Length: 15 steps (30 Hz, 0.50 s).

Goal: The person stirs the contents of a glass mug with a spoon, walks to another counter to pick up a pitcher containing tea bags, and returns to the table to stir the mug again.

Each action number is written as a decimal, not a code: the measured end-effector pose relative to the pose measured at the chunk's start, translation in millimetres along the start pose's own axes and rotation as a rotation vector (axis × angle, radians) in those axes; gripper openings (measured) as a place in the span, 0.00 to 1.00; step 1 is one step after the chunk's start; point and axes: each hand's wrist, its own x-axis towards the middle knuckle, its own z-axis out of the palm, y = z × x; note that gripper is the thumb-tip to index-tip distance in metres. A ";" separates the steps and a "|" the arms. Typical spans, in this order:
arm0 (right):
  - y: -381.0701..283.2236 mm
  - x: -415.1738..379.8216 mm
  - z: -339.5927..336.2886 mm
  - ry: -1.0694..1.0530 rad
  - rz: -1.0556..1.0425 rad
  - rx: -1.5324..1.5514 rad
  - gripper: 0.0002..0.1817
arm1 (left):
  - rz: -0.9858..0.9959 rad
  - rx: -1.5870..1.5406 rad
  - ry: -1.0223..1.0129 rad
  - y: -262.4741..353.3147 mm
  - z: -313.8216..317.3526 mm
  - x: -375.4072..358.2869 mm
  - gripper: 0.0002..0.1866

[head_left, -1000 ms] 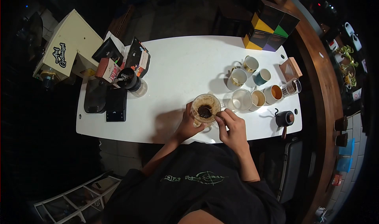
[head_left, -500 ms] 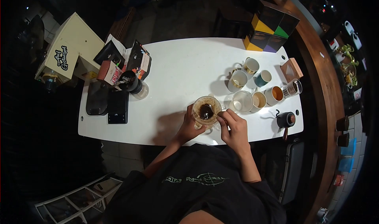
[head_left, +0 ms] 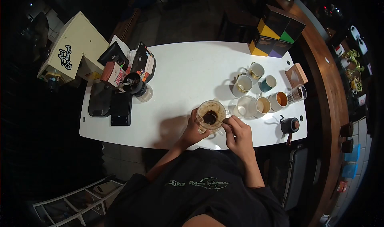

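A clear coffee dripper (head_left: 201,124) with a stained paper filter (head_left: 215,105) is near the table's front edge. Dark wet coffee grounds (head_left: 210,117) lie at the bottom of the filter. My left hand (head_left: 193,132) is closed around the dripper's left side. At its right rim, my right hand (head_left: 239,134) pinches a thin spoon (head_left: 219,121), whose handle slants into the filter. The spoon's lower end is hard to make out. Beneath the dripper, whatever supports it is mostly hidden by the dripper and my hands.
Right of the dripper stand a glass server (head_left: 246,106), several cups (head_left: 243,84) and a black kettle (head_left: 289,125). At the left of the white table (head_left: 180,67) are a hand grinder (head_left: 137,85), a black scale (head_left: 121,114), coffee bags and a cream grinder machine (head_left: 76,47). Boxes (head_left: 276,31) stand at the back right.
The dark shiny liquid in the filter has sunk, and matte brown grounds now show. The spoon has shifted slightly toward the rim. Both hands keep their hold.
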 end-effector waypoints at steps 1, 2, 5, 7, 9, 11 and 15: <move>-2.4 0.1 -2.0 -0.011 -0.002 0.017 0.03 | 0.000 0.000 0.000 -1.2 0.0 0.0 0.42; -3.7 -0.1 -3.1 -0.021 -0.003 0.033 0.03 | 0.012 0.008 -0.001 -3.3 0.3 -0.3 0.42; -1.0 1.8 -0.8 -0.050 -0.041 0.013 0.03 | 0.002 0.036 -0.013 -2.4 -0.1 -0.4 0.43; 3.7 3.6 3.2 -0.032 -0.055 -0.024 0.02 | -0.020 0.057 -0.020 -3.0 0.0 -0.9 0.43; 7.7 4.1 6.5 -0.016 -0.069 -0.061 0.02 | 0.024 0.084 -0.005 -6.2 1.1 -1.7 0.43; 9.8 3.6 8.3 0.027 -0.050 -0.082 0.02 | 0.019 0.078 -0.006 -8.0 1.6 -3.2 0.43; 2.4 3.0 3.6 0.041 -0.010 -0.080 0.01 | 0.037 0.149 -0.047 -6.1 0.0 -2.6 0.43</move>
